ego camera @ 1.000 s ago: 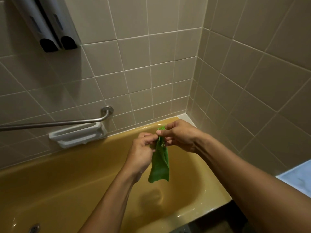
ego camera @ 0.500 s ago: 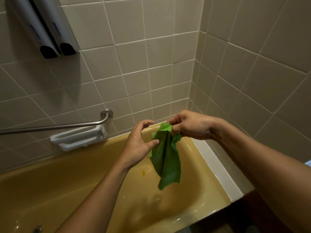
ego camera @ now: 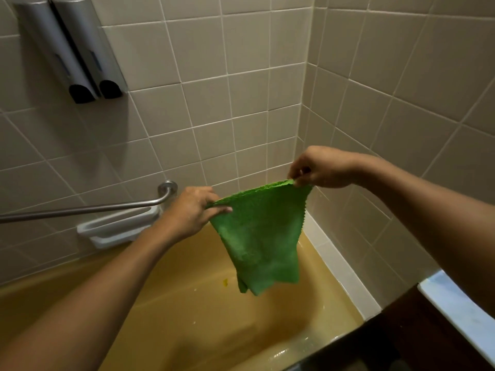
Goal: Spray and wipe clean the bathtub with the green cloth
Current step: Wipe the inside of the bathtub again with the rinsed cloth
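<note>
The left hand (ego camera: 192, 212) pinches one top corner of the green cloth (ego camera: 262, 236). The right hand (ego camera: 318, 167) pinches the other corner, higher up, so the cloth hangs spread above the bathtub (ego camera: 160, 317). Both pinches look light, and wet fingers could let a corner slip and drop the cloth. The bathtub holds scattered droplets and a small yellow speck (ego camera: 225, 282).

Dim warm light, soft shadows, wide-angle bending at edges, slight blur
</note>
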The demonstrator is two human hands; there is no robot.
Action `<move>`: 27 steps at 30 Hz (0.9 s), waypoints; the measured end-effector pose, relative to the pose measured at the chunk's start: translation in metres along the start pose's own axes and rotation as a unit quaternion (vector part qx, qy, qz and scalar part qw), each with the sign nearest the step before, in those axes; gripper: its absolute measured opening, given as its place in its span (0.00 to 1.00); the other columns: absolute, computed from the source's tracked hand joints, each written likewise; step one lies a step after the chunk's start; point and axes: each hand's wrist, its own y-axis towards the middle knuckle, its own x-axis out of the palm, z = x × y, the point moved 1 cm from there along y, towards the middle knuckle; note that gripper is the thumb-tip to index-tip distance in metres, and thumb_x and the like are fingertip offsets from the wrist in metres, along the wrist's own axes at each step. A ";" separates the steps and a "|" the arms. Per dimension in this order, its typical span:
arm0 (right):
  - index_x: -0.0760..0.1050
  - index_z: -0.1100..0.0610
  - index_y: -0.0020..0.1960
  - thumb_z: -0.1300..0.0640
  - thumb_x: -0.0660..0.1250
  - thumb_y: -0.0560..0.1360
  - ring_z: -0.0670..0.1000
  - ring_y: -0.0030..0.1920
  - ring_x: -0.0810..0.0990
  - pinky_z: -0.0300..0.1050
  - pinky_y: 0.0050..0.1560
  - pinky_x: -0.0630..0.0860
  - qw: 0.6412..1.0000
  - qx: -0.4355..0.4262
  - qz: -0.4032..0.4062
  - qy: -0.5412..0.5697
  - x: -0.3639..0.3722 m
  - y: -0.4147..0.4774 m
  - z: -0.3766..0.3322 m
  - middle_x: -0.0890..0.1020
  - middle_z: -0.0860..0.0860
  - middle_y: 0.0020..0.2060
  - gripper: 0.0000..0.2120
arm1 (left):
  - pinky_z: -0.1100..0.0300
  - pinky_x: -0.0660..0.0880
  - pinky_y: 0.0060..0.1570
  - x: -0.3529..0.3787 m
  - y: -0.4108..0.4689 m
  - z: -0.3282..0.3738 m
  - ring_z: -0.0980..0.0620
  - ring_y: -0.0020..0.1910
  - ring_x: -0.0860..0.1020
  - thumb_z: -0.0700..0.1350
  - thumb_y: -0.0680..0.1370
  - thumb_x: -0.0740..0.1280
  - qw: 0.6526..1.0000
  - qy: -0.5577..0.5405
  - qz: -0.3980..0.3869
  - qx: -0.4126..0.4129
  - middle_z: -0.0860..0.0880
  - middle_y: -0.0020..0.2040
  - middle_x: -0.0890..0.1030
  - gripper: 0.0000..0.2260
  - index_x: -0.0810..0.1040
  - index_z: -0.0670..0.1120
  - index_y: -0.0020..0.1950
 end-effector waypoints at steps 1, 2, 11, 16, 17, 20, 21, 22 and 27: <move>0.84 0.53 0.60 0.57 0.68 0.81 0.42 0.42 0.78 0.40 0.41 0.72 1.000 0.001 0.017 0.002 0.001 0.000 0.000 0.82 0.43 0.43 0.10 | 0.50 0.79 0.42 -0.005 -0.001 -0.001 0.55 0.43 0.77 0.69 0.72 0.59 1.000 -0.005 0.007 0.001 0.53 0.43 0.79 0.30 0.88 0.47 0.51; 0.84 0.54 0.60 0.56 0.68 0.82 0.43 0.43 0.79 0.41 0.44 0.72 0.999 0.001 0.033 0.005 0.002 0.000 0.000 0.83 0.45 0.45 0.10 | 0.51 0.78 0.41 -0.011 -0.002 0.000 0.55 0.42 0.77 0.68 0.73 0.61 1.000 -0.011 0.016 -0.002 0.54 0.43 0.79 0.28 0.88 0.47 0.50; 0.73 0.60 0.53 0.56 0.58 0.86 0.50 0.44 0.77 0.50 0.48 0.78 0.871 0.057 0.157 0.461 0.043 0.004 -0.011 0.77 0.53 0.44 0.10 | 0.45 0.85 0.49 -0.009 -0.012 0.005 0.44 0.52 0.86 0.52 0.82 0.66 0.887 -0.414 0.092 -0.183 0.46 0.51 0.87 0.11 0.81 0.48 0.58; 0.77 0.58 0.51 0.57 0.60 0.86 0.51 0.39 0.78 0.45 0.37 0.77 0.745 0.162 0.106 0.638 0.077 0.023 -0.018 0.79 0.52 0.39 0.09 | 0.39 0.83 0.49 0.010 -0.011 -0.006 0.41 0.51 0.86 0.55 0.85 0.62 0.855 -0.419 0.112 -0.285 0.43 0.51 0.88 0.16 0.81 0.44 0.58; 0.79 0.61 0.55 0.58 0.63 0.84 0.52 0.43 0.82 0.46 0.42 0.80 0.720 0.171 0.069 0.669 0.082 0.025 -0.017 0.82 0.54 0.43 0.08 | 0.40 0.83 0.51 0.016 -0.011 -0.009 0.42 0.50 0.86 0.54 0.85 0.62 0.846 -0.416 0.110 -0.316 0.43 0.51 0.88 0.17 0.82 0.42 0.58; 0.74 0.71 0.66 0.68 0.72 0.74 0.59 0.58 0.83 0.49 0.57 0.83 0.714 0.149 -0.011 0.683 0.100 0.027 -0.005 0.81 0.63 0.57 0.21 | 0.46 0.84 0.51 0.035 -0.019 -0.021 0.42 0.50 0.86 0.45 0.83 0.68 0.795 -0.467 0.062 -0.383 0.40 0.52 0.87 0.13 0.82 0.35 0.60; 0.72 0.71 0.68 0.71 0.72 0.72 0.60 0.59 0.82 0.52 0.60 0.82 0.740 0.144 -0.015 0.657 0.108 0.028 0.000 0.81 0.63 0.58 0.25 | 0.51 0.84 0.49 0.041 -0.025 -0.025 0.44 0.50 0.86 0.39 0.81 0.70 0.783 -0.488 0.032 -0.384 0.40 0.52 0.87 0.11 0.81 0.34 0.61; 0.71 0.68 0.70 0.74 0.72 0.71 0.60 0.60 0.82 0.53 0.62 0.81 0.768 0.144 -0.008 0.623 0.116 0.029 0.004 0.82 0.62 0.59 0.29 | 0.55 0.84 0.48 0.046 -0.033 -0.028 0.46 0.49 0.86 0.33 0.80 0.69 0.782 -0.496 0.001 -0.377 0.41 0.52 0.87 0.10 0.82 0.33 0.61; 0.71 0.59 0.74 0.64 0.82 0.66 0.54 0.63 0.80 0.53 0.66 0.78 0.907 0.174 0.047 0.380 0.158 0.024 0.012 0.81 0.54 0.62 0.39 | 0.56 0.83 0.51 0.085 -0.060 -0.042 0.43 0.51 0.84 0.28 0.78 0.68 0.783 -0.469 0.012 -0.408 0.35 0.54 0.85 0.09 0.81 0.29 0.57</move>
